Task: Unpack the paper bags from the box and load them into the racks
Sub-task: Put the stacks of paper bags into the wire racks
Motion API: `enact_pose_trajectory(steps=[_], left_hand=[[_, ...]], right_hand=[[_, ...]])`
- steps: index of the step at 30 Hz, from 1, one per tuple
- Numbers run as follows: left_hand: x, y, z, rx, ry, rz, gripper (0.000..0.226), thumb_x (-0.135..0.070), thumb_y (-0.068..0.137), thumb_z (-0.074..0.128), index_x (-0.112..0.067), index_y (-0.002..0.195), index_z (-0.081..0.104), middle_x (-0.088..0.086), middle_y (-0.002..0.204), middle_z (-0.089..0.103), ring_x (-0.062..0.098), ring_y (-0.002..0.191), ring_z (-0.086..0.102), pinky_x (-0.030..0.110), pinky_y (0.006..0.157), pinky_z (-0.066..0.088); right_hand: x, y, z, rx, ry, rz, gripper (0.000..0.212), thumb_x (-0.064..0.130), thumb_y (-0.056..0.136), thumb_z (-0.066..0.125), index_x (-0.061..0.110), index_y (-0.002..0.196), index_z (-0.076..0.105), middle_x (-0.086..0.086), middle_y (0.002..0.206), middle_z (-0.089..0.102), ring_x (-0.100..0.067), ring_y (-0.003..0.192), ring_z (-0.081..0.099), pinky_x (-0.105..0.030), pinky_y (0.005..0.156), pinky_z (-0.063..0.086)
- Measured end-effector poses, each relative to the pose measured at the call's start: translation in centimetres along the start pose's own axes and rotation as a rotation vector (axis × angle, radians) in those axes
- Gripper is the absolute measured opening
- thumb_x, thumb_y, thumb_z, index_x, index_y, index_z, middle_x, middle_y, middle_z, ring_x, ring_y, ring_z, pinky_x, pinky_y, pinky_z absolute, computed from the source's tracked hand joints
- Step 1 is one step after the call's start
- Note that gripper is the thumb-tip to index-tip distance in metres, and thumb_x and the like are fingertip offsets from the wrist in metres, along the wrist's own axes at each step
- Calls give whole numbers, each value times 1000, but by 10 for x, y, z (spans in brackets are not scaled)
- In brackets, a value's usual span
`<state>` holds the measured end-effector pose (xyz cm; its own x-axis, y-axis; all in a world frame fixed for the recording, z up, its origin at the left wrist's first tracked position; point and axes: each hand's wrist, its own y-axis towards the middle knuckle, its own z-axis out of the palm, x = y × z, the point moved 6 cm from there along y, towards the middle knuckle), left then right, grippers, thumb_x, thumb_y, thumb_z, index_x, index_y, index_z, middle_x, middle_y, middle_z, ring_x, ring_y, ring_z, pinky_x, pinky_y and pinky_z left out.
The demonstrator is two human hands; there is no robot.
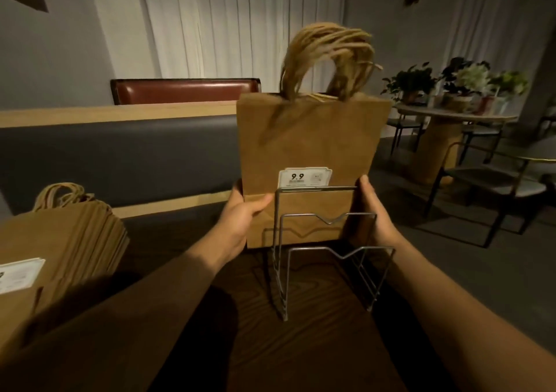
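The person is at the loading step: a thick bundle of flat brown kraft-paper bags with twisted paper handles (310, 150) stands upright at the far end of the silver wire rack (328, 259), behind its tallest divider, which carries a white price tag reading 9.9 (304, 177). The left hand (240, 220) grips the bundle's left edge, thumb curled over the front face; the right hand (374, 211) clasps the right edge, so the bundle sits squeezed between the two hands, low down on its sides. The bundle's foot looks to be at or near the dark wood-grain worktop (301, 346). Next, it likely needs squaring against the divider before release. Left of the rack, a second stack of brown paper bags (60, 241) lies flat, awaiting the nearer slots.
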<state>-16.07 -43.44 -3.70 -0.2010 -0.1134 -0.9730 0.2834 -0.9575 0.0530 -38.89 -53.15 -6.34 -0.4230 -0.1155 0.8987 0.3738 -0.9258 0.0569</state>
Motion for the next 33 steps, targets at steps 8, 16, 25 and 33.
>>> enact_pose_trajectory(steps=[8,16,25,33], left_hand=[[8,-5,23,52,-24,-25,53,-40,81,76,-35,127,50,1,120,69,23,114,64,48,104,47],[-3,-5,-21,-117,50,39,116,-79,32,82,-33,134,50,-5,120,70,21,113,65,49,104,48],[-21,-20,-85,-163,85,63,61,-58,72,76,-35,124,54,0,119,71,21,109,68,49,100,51],[-17,-10,-80,-158,149,-38,76,-70,69,72,-34,132,50,-2,117,71,23,110,67,50,102,49]], right_hand=[[10,-12,-9,-189,-62,-157,66,68,84,53,22,129,62,-2,120,72,-22,115,66,-47,107,45],[-11,-4,26,-247,-197,-156,69,86,71,57,32,112,70,4,116,72,-16,113,66,-45,107,44],[-27,-4,93,-190,-483,-151,44,56,103,27,29,122,56,11,108,59,-4,99,55,-24,91,34],[-14,-11,87,-219,-632,-168,67,66,97,24,20,138,51,2,131,59,-13,122,52,-28,95,32]])
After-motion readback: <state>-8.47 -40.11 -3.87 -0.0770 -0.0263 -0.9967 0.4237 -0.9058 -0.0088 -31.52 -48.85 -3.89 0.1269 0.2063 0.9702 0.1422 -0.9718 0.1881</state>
